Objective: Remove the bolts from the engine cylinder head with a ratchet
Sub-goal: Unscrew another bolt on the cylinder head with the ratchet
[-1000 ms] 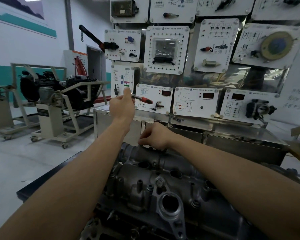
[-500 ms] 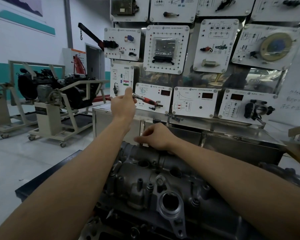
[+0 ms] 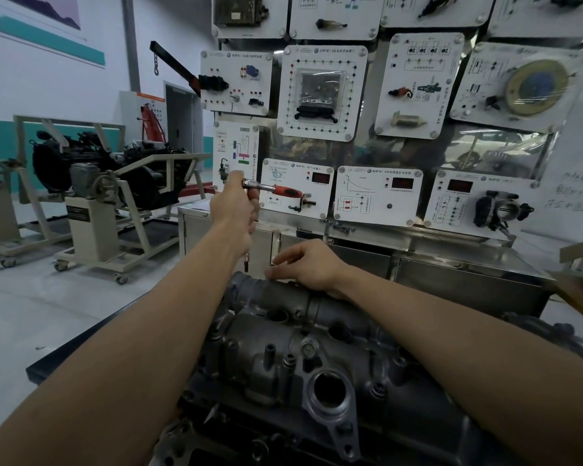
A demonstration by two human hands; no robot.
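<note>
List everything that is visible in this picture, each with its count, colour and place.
cylinder head: one, dark grey, bottom centre
ratchet: one, chrome with red handle, raised before the panels
training panels: about a dozen, white, board behind
cabinet: one, steel, under the panels
engine on stand: one, black on beige frame, left background
crane boom: one, black, upper left
left hand: one, grips the ratchet near its head
right hand: one, rests on the cylinder head's far end, fingers loose
</note>
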